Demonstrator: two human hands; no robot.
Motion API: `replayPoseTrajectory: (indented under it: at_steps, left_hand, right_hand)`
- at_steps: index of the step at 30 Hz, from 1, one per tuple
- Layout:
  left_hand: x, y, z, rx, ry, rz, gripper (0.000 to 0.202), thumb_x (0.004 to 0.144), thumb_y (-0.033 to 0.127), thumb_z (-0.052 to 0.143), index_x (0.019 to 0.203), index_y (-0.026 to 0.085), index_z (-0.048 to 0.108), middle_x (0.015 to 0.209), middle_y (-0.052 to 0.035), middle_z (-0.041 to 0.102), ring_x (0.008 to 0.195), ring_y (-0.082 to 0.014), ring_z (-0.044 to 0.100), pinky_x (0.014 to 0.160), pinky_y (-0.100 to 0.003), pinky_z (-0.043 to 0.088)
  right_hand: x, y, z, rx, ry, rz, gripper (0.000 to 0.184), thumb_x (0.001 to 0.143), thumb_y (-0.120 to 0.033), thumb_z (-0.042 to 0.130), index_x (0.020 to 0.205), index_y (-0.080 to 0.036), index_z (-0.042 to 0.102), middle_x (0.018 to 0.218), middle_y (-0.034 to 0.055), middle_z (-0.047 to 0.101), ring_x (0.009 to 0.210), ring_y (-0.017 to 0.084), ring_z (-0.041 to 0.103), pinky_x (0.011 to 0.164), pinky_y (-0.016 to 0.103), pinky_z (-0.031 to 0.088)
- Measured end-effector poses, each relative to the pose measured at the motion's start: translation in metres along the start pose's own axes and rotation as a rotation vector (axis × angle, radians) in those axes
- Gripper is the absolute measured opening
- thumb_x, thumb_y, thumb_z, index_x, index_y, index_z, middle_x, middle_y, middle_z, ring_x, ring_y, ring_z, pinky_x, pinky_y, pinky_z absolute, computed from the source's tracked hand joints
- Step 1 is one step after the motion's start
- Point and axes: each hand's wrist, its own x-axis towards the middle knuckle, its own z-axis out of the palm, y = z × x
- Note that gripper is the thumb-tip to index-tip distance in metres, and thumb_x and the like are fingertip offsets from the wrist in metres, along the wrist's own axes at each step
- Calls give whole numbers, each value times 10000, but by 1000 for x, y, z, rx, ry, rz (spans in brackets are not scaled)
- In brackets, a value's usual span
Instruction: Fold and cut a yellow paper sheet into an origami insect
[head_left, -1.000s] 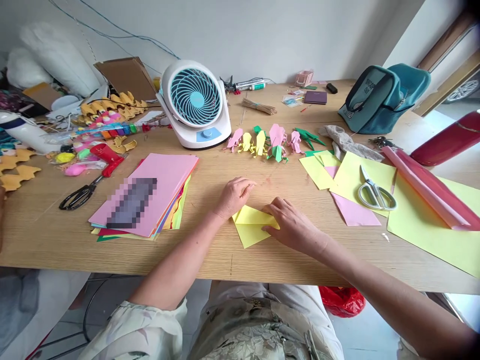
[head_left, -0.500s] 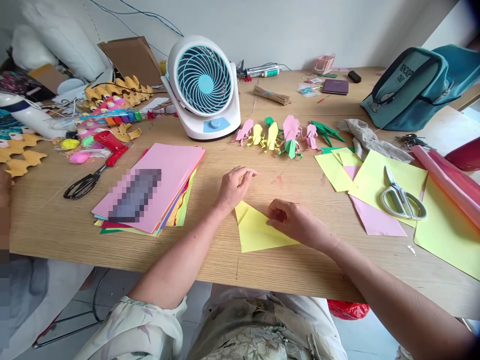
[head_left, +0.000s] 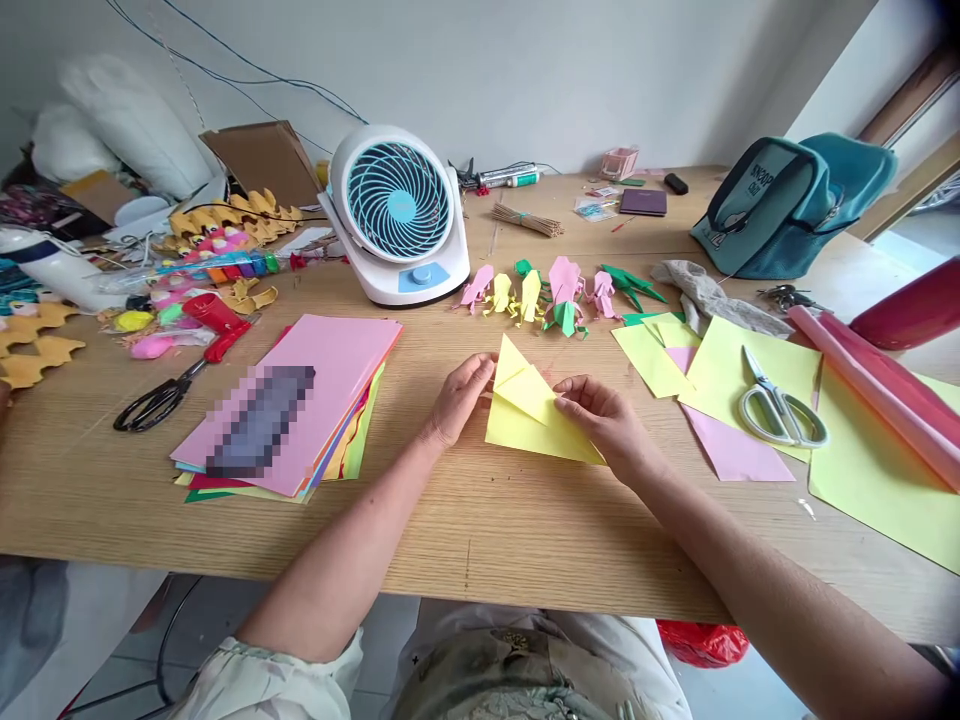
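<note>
A folded sheet of yellow paper point(head_left: 525, 425) is held up between my two hands, tilted toward me, with a pointed corner at its top. My left hand point(head_left: 463, 398) pinches its left edge between thumb and fingers. At the right, my right hand point(head_left: 604, 420) grips the sloping folded edge with thumb and fingertips. Behind the paper stand several small folded paper figures point(head_left: 564, 280) in pink, yellow and green. To the left lies a stack of coloured paper point(head_left: 330, 370) with a pink sheet on top and a blurred dark object on it.
White-handled scissors point(head_left: 784, 412) rest on yellow sheets point(head_left: 862, 480) at the right. Black-handled scissors point(head_left: 161, 400) lie at the left. A white fan point(head_left: 401, 215) stands at the back, a teal bag point(head_left: 787, 210) at the back right. The desk's front edge point(head_left: 465, 600) runs before me.
The yellow paper has been lifted off the desk and tilted up. My left hand has closed on its left edge; my right hand has risen with it. The view has shifted slightly.
</note>
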Motion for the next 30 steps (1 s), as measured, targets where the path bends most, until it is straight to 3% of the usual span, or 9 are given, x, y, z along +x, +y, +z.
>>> replayPoseTrajectory:
  at_steps: [3, 7, 15, 21, 27, 30]
  left_hand:
    - [-5, 0, 8, -69, -80, -48, 538, 762, 546, 733, 1114, 149, 646, 994, -68, 728, 843, -200, 680, 695, -255, 507]
    - [-6, -3, 11, -86, -76, -123, 508, 675, 455, 832, 1019, 112, 686, 890, -66, 742, 752, -180, 665, 692, -266, 503]
    - [-6, -5, 10, -166, -171, -163, 522, 662, 410, 850, 1077, 133, 696, 1011, -90, 751, 872, -205, 686, 800, -303, 518]
    - [-6, -7, 10, -147, -143, -155, 503, 651, 345, 856, 1074, 124, 697, 956, -79, 755, 818, -196, 685, 789, -303, 517]
    - [-8, -2, 11, -148, -113, -100, 455, 680, 351, 839, 1054, 138, 691, 915, -50, 745, 792, -183, 671, 751, -281, 499]
    - [-9, 4, 12, -225, -152, -99, 444, 713, 461, 806, 1003, 142, 695, 911, -58, 742, 807, -195, 675, 734, -274, 485]
  right_hand:
    - [-1, 0, 1, 29, 16, -15, 429, 688, -510, 806, 929, -220, 601, 780, -14, 617, 674, 117, 530, 578, 237, 382]
    - [-2, 2, 3, 48, 8, -33, 412, 696, -505, 805, 923, -228, 600, 801, -12, 626, 696, 125, 542, 600, 242, 401]
    - [-2, 5, 5, 31, 36, -86, 372, 729, -504, 783, 928, -238, 615, 843, -11, 608, 736, 129, 545, 619, 242, 419]
    - [-4, 3, 7, 50, -14, -45, 398, 732, -513, 773, 984, -249, 614, 896, 1, 633, 769, 156, 589, 669, 274, 465]
    - [-4, 2, 7, 36, -46, 14, 396, 706, -520, 785, 905, -219, 624, 842, 14, 651, 733, 159, 583, 653, 283, 461]
    - [-3, 3, 7, 12, -47, -19, 387, 693, -531, 789, 844, -212, 628, 809, 11, 633, 725, 154, 561, 657, 286, 450]
